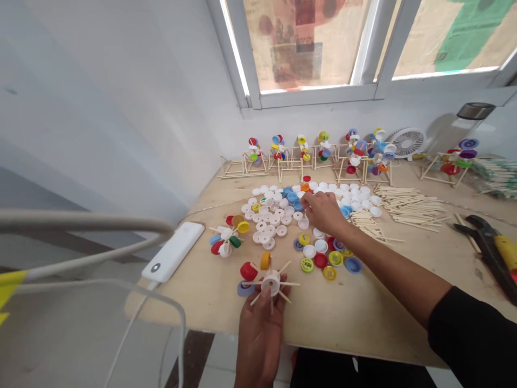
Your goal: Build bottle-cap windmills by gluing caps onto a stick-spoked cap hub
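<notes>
Left hand (259, 339) pinches a bottle-cap pinwheel (270, 283) with wooden spokes by its white hub, held just over the near edge of the plywood worktop (363, 323). Right hand (321, 211) lies fingers-down among loose plastic caps (266, 221) at the worktop's middle (any pinch on a cap: cannot tell). Similar cap-and-stick models (302, 151) stand along the far edge.

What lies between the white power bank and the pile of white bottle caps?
In the head view, a small wheel of sticks and coloured caps lies there.
</notes>
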{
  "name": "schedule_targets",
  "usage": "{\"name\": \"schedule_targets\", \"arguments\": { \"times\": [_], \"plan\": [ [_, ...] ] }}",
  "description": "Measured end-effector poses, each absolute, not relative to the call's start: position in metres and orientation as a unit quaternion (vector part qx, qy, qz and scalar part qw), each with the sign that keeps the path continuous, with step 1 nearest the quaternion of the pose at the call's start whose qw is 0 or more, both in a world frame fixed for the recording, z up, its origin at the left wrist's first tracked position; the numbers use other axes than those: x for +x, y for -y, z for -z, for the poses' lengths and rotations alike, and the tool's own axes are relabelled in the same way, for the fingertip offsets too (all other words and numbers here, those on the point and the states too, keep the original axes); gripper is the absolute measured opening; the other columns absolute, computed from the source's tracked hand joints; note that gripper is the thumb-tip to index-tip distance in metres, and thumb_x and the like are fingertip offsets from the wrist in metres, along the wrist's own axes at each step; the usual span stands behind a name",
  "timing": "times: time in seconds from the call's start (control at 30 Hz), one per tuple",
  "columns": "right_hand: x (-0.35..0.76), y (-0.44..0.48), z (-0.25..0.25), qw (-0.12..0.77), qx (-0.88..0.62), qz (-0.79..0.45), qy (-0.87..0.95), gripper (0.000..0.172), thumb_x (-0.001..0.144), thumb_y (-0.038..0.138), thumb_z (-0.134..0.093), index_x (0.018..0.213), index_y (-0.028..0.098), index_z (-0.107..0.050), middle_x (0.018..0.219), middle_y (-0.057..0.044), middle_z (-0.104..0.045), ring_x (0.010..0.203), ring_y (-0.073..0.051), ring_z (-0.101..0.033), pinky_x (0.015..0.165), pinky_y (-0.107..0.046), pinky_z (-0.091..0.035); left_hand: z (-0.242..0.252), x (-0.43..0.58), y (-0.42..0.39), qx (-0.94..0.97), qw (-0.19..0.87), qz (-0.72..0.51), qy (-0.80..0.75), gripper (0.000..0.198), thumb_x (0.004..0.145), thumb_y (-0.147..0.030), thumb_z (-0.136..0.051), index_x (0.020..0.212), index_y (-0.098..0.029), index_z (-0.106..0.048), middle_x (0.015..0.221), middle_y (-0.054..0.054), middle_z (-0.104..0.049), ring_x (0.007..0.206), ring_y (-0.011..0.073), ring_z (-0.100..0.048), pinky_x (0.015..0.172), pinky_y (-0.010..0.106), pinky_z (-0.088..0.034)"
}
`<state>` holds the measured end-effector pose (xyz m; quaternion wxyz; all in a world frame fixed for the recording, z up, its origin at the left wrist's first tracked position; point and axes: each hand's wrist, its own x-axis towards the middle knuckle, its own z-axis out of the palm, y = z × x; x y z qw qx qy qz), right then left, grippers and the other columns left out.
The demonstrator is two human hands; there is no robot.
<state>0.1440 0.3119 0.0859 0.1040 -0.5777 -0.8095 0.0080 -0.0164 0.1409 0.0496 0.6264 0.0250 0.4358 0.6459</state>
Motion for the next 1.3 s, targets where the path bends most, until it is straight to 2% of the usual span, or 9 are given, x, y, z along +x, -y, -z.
{"name": "schedule_targets", "arguments": {
  "times": [0.13, 0.27, 0.63, 0.97, 1.1, 1.3],
  "plan": [
    [0.135, -0.309, -0.081, 0.082, -0.547, 0.016, 0.833, 0.029, 0.082, 0.013, -0.045, 0.108, 0.015, -0.058, 0.095, -0.013, -0.068, 0.099, -0.027, -0.052, 0.085, -0.039, -0.025, -0.048, -0.017, -0.141, 0.027, 0.628, -0.649, -0.429, 0.029, 0.057, -0.025, -0.083, 0.080, -0.012, -0.071, 0.091, 0.010, -0.072, 0.092, 0.0224, -0.067, 0.083, 0.031, -0.056],
    [0.125, -0.308, -0.075, 0.059, -0.533, 0.037, 0.843, 0.024, 0.082, 0.012, -0.045, 0.099, 0.012, -0.061, 0.092, -0.016, -0.068, 0.099, -0.030, -0.050, 0.087, -0.043, -0.024, -0.046, -0.017, -0.141, 0.037, 0.622, -0.654, -0.429, 0.029, 0.057, -0.026, -0.084, 0.079, -0.012, -0.072, 0.091, 0.010, -0.072, 0.093, 0.0227, -0.067, 0.083, 0.031, -0.056],
    [0.111, -0.303, -0.070, 0.038, -0.527, 0.043, 0.848, 0.021, 0.082, 0.028, -0.053, 0.091, 0.014, -0.065, 0.097, -0.015, -0.068, 0.102, -0.030, -0.048, 0.093, -0.047, -0.021, -0.046, -0.018, -0.142, 0.034, 0.627, -0.652, -0.425, 0.029, 0.056, -0.026, -0.084, 0.078, -0.012, -0.072, 0.089, 0.010, -0.072, 0.090, 0.0215, -0.067, 0.082, 0.031, -0.056],
    [0.101, -0.299, -0.074, 0.046, -0.500, 0.001, 0.865, 0.029, 0.083, 0.036, -0.054, 0.103, 0.017, -0.063, 0.100, -0.010, -0.069, 0.102, -0.027, -0.050, 0.088, -0.041, -0.025, -0.043, -0.018, -0.142, 0.045, 0.627, -0.653, -0.422, 0.029, 0.057, -0.028, -0.084, 0.079, -0.012, -0.073, 0.092, 0.010, -0.071, 0.094, 0.0229, -0.067, 0.083, 0.031, -0.055],
    [0.103, -0.309, -0.080, 0.056, -0.509, 0.003, 0.859, 0.028, 0.089, 0.027, -0.041, 0.107, 0.016, -0.061, 0.106, -0.012, -0.067, 0.103, -0.028, -0.049, 0.086, -0.042, -0.024, -0.042, -0.019, -0.140, 0.046, 0.627, -0.655, -0.421, 0.028, 0.059, -0.028, -0.083, 0.080, -0.013, -0.072, 0.092, 0.009, -0.072, 0.094, 0.0225, -0.066, 0.085, 0.031, -0.055],
    [0.087, -0.318, -0.074, 0.047, -0.495, -0.003, 0.868, 0.028, 0.083, 0.014, -0.044, 0.106, 0.012, -0.059, 0.105, -0.016, -0.066, 0.105, -0.029, -0.047, 0.084, -0.041, -0.026, -0.043, -0.019, -0.139, 0.028, 0.628, -0.656, -0.418, 0.025, 0.058, -0.026, -0.083, 0.077, -0.014, -0.072, 0.093, 0.009, -0.072, 0.094, 0.0231, -0.067, 0.085, 0.033, -0.055]
  ]
}}
